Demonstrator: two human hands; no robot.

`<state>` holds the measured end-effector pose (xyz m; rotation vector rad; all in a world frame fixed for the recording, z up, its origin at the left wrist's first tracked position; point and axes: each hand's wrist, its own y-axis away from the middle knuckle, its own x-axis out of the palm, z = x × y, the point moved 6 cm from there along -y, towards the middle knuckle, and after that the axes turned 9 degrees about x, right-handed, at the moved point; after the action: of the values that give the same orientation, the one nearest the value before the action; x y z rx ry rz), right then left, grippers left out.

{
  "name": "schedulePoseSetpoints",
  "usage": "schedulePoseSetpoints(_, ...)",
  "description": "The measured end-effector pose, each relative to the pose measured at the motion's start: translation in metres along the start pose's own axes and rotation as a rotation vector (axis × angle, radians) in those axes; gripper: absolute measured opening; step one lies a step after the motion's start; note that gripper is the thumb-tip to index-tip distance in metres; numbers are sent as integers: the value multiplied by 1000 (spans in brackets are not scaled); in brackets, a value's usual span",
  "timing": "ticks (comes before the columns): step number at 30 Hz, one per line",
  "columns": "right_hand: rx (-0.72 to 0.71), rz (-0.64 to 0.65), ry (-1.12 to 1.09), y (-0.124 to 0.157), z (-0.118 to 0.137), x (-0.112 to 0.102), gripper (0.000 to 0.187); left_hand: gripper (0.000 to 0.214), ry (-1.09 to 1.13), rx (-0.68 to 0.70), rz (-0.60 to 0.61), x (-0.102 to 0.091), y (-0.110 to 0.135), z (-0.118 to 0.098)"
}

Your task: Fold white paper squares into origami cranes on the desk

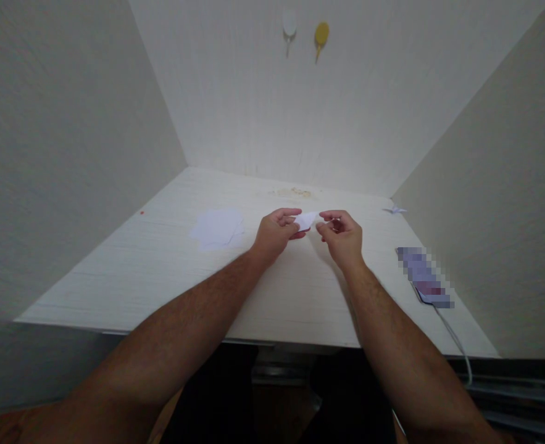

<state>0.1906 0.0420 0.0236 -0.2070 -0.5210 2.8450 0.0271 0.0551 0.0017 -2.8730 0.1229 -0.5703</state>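
Observation:
My left hand [276,232] and my right hand [343,236] meet above the middle of a white table [170,277]. Between them is a small folded piece of white paper [306,220]. The left fingers pinch its left end. The right fingers are curled, with the fingertips at its right tip. A loose stack of white paper sheets [218,227] lies flat on the table just left of my left hand.
A phone [424,276] with a white cable [452,336] lies near the table's right edge. A small folded paper figure [395,209] sits at the back right corner. Two hooks, white [289,26] and yellow [321,36], hang on the back wall. Walls close in on three sides.

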Motion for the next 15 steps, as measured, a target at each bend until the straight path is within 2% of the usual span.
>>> schedulePoseSetpoints(2, -105, 15, 117, 3, 5, 4, 11, 31, -4, 9, -10, 0, 0, -1)
schedulePoseSetpoints(4, -151, 69, 190, 6, 7, 9, 8, 28, 5, 14, -6, 1, 0, -1)
schedulePoseSetpoints(6, -126, 101, 202, 8, 5, 12, 11, 26, 14, 17, 0, 1, 0, -1)
schedulePoseSetpoints(10, -32, 74, 161, 7, -1, 11, 20, 24, 19, 12, 20, 3, 1, -1)
schedulePoseSetpoints(15, 4, 70, 145, 6, -4, 12, 26, 28, 32, 13, 55, 5, 1, 0)
